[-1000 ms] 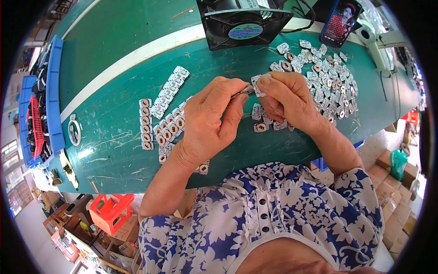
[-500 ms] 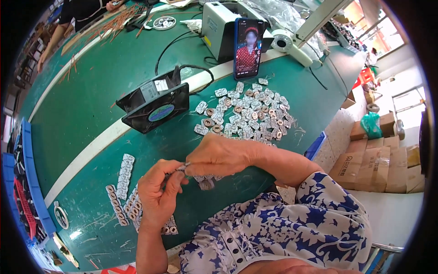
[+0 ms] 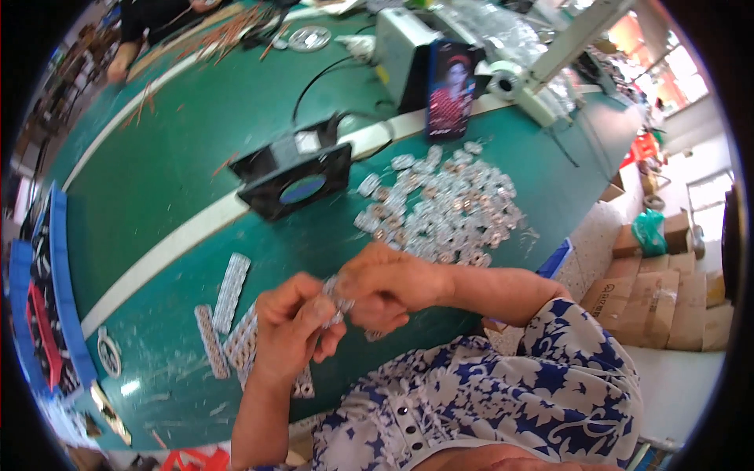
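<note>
Over the near part of the green table, my left hand (image 3: 292, 328) and my right hand (image 3: 393, 289) meet fingertip to fingertip. Both are closed on one small silvery metal piece (image 3: 336, 301), partly covered by the fingers and blurred. Beyond my right hand spreads a loose pile of similar small metal pieces (image 3: 448, 206), some with brownish round centres. Neat rows of such pieces (image 3: 232, 292) lie beside my left hand, partly hidden by my wrist.
A black square fan (image 3: 294, 177) with a cable stands behind my hands. Farther back are an upright phone (image 3: 451, 93) and a white box-shaped device (image 3: 402, 59). Blue bins (image 3: 59, 275) line the left edge; cartons (image 3: 648, 306) stack at right. Another person's arm (image 3: 122, 63) shows far left.
The whole view has shifted, with table things now farther right. My fingers have turned around the metal piece, which shows more between them. My right hand's lower fingers have uncurled somewhat.
</note>
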Action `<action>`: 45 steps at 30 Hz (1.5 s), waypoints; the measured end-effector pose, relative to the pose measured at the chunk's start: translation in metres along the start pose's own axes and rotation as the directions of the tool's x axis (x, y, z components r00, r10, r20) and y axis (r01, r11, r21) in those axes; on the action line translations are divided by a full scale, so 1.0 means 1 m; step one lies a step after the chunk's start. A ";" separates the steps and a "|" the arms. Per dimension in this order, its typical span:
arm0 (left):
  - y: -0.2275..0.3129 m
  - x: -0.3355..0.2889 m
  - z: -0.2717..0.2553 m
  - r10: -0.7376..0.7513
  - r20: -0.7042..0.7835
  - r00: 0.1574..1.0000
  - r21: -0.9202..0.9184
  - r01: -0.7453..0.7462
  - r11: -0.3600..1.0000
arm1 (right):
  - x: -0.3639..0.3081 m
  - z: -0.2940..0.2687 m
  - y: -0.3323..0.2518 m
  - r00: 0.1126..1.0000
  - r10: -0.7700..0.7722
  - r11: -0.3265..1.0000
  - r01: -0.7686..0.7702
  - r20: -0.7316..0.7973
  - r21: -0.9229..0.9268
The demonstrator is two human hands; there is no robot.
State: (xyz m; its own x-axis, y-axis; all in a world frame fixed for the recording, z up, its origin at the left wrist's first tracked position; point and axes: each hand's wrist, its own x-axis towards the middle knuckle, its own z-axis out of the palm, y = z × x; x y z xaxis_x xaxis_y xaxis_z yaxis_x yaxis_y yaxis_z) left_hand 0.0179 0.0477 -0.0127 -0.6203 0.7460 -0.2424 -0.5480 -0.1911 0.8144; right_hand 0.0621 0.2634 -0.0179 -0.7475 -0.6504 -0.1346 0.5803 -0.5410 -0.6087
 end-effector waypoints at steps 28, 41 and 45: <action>-0.017 0.018 -0.006 0.644 0.010 0.765 0.715 -0.455 0.530 | 0.006 -0.003 0.001 0.880 -0.326 0.823 0.084 -0.345 -0.562; -0.010 0.020 -0.014 0.612 0.148 0.777 0.784 -0.469 0.406 | -0.001 -0.011 -0.013 0.918 -0.383 0.219 -0.013 -0.098 -0.976; -0.014 0.022 -0.016 0.511 0.226 0.829 0.810 -0.452 0.375 | -0.007 -0.010 -0.025 0.917 -0.365 0.310 -0.044 -0.162 -0.950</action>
State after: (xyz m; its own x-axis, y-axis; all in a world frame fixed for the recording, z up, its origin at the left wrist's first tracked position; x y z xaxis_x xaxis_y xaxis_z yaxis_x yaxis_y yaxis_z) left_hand 0.0031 0.0563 -0.0376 -0.6675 0.6652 0.3345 0.5292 0.1079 0.8416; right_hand 0.0497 0.2866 -0.0092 -0.9496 -0.3122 -0.0277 -0.0938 0.3674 -0.9253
